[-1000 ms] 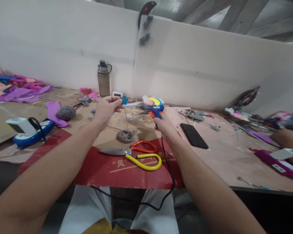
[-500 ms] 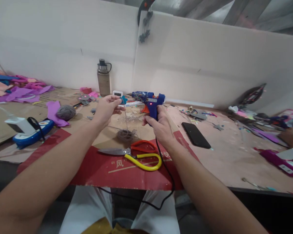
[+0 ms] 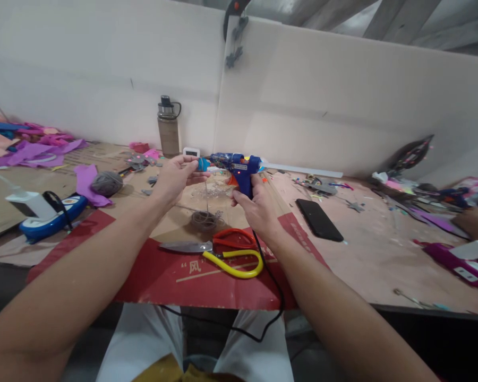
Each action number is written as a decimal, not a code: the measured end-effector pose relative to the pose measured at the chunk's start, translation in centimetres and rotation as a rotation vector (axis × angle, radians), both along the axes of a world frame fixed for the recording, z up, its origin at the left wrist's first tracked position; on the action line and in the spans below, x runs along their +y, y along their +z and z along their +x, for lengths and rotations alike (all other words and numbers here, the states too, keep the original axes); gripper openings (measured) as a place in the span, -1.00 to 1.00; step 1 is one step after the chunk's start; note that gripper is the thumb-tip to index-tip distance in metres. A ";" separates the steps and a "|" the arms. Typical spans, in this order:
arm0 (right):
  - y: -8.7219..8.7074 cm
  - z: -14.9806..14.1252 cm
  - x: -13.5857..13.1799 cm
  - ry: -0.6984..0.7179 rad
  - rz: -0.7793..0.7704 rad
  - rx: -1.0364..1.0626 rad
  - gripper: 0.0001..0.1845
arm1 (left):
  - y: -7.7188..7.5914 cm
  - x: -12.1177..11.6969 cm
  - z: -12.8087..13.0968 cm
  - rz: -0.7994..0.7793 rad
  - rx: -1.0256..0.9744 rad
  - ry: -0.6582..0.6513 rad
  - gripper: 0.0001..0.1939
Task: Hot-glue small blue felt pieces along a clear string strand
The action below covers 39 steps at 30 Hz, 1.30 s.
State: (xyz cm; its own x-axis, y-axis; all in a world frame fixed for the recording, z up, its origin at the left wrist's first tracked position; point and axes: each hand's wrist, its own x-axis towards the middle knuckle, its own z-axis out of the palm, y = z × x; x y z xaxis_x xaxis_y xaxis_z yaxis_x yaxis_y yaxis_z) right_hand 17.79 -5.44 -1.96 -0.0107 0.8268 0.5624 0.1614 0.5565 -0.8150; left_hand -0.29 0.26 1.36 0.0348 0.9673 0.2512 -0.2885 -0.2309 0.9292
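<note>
Left hand (image 3: 177, 178) pinches blue piece (image 3: 203, 165) as right hand (image 3: 262, 209) grips glue gun (image 3: 245, 180), aimed toward nine o'clock, apparently demanding steadiness

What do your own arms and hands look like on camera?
The left hand and right hand are ungloved, with no ring, watch or bracelet to be seen. No sleeve shows on either forearm. Below are white trousers and a mustard-coloured bit of clothing.
</note>
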 end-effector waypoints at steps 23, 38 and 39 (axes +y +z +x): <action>0.0 0.3 -0.1 -0.174 0.061 -0.244 -0.64 | -0.2 -0.1 0.1 0.045 0.058 0.079 -0.86; -0.2 0.2 0.1 -0.198 0.124 -0.312 -0.61 | -0.5 -0.2 0.2 0.070 0.095 0.067 -0.89; -0.2 0.2 0.0 -0.194 0.127 -0.311 -0.61 | -0.5 -0.2 0.2 0.074 0.101 0.066 -0.89</action>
